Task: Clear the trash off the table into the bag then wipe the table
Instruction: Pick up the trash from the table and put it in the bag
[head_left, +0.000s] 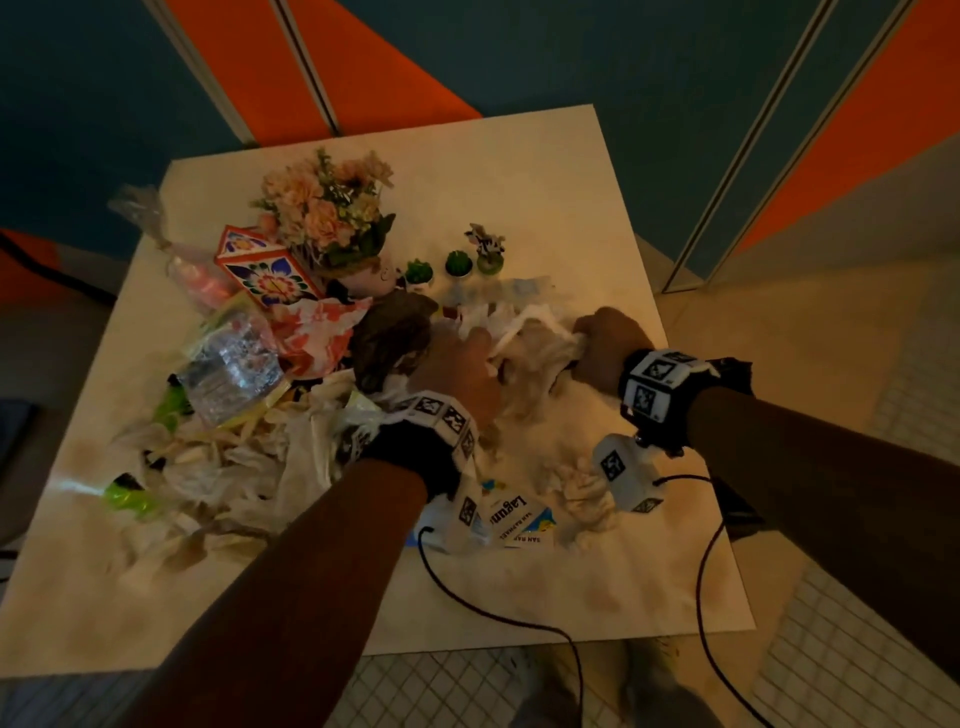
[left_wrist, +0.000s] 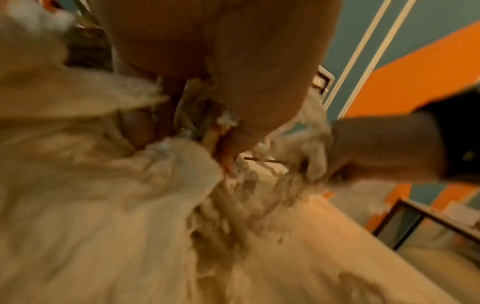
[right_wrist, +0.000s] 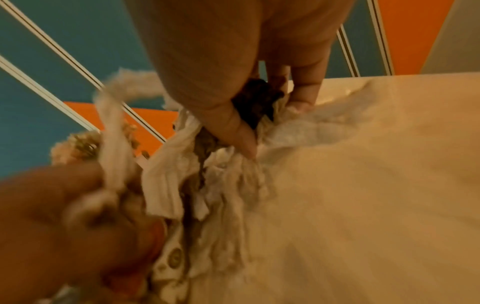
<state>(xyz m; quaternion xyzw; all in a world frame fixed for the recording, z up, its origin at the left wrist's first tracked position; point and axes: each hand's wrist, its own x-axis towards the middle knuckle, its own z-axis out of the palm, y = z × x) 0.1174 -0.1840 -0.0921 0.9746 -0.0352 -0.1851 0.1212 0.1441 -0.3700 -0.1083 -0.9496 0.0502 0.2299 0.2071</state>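
Observation:
A white plastic bag (head_left: 530, 358) lies crumpled in the middle of the table (head_left: 545, 182). My left hand (head_left: 457, 364) grips its left edge and my right hand (head_left: 605, 343) grips its right edge, holding the mouth between them. In the left wrist view my left hand (left_wrist: 231, 152) pinches bag film while the right hand (left_wrist: 376, 148) clutches a white handle. In the right wrist view my right hand (right_wrist: 233, 127) pinches the bag (right_wrist: 228, 185) with something dark brown behind the fingers. Trash is heaped at the left: a crushed clear bottle (head_left: 228, 364), white tissues (head_left: 223, 467), a brown paper bag (head_left: 389, 332).
A flower bouquet (head_left: 327, 208), a flower-patterned box (head_left: 265, 270) and small potted plants (head_left: 457, 265) stand at the back of the table. A printed packet (head_left: 511, 514) and a crumpled white wad (head_left: 587, 499) lie near my wrists. Cables hang over the front edge.

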